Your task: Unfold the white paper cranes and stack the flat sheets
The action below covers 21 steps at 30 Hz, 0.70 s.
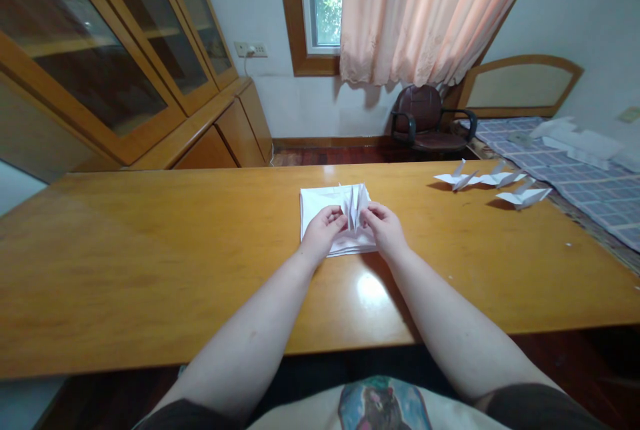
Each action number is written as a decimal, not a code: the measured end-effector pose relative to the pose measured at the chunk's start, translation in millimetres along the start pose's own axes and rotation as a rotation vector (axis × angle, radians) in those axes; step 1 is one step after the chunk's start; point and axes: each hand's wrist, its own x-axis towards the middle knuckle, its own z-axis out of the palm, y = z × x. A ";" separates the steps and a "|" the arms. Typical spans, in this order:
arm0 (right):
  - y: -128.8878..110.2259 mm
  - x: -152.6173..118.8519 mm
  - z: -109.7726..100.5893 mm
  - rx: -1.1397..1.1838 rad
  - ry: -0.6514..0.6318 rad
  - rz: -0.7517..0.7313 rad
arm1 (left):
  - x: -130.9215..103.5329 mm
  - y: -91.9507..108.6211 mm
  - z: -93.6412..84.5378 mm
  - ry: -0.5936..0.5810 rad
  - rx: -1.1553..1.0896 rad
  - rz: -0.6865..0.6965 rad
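Between my hands, a folded white paper piece [355, 207] stands upright with its layers fanned apart, like a partly folded paper crane. My left hand [326, 227] pinches its left edge between thumb and fingers. On the opposite side, my right hand [384, 225] grips the right edge the same way. Beneath them lies a stack of white paper sheets [315, 200], partly covered by both hands. Several finished white paper cranes [523, 196] sit at the table's far right, wings spread.
The wooden table [150, 270] stretches wide to both sides, its near edge close to my body. Behind it stand a glass-door cabinet [150, 37], a brown office chair [423, 117] and a bed [590, 163] with a checked cover. A pink curtain [415, 17] hangs at the window.
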 end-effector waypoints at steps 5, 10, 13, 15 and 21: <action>3.9 -1.3 0.6 0.121 -0.015 0.116 | 1.0 0.1 -2.6 0.050 0.170 0.099; 0.0 -4.6 1.7 0.160 -0.144 0.071 | 0.7 2.9 -3.1 0.080 0.205 0.127; -3.8 -6.3 4.0 0.155 -0.218 0.006 | -2.1 4.3 -0.8 -0.002 0.197 0.107; -4.8 -6.9 5.7 0.170 -0.237 0.001 | -4.5 5.0 0.7 -0.065 0.243 0.146; -2.0 -5.9 5.8 0.118 -0.222 -0.085 | -5.8 2.4 -0.5 -0.067 0.328 0.260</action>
